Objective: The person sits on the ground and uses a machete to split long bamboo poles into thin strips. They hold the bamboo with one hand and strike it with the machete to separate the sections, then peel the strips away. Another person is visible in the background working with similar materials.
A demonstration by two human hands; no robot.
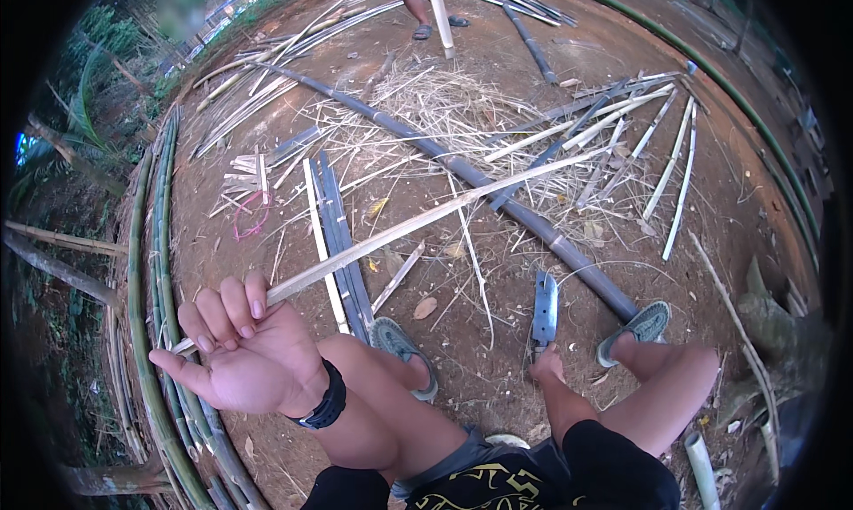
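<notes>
My left hand, palm turned up with a dark watch on its wrist, has its fingers curled at a long pale bamboo strip. The strip slants up to the right, across the view, and a short end shows between thumb and fingers. Low between my knees, my right hand grips the handle of a broad-bladed machete, blade pointing away from me. Under the strip runs a thick dark bamboo pole on the ground, its near end by my right shoe.
Shavings are heaped ahead of me. Split bamboo strips lie right of them; dark slats lie near my left shoe. Long green poles line the left side. A person stands at the far end beside an upright bamboo piece.
</notes>
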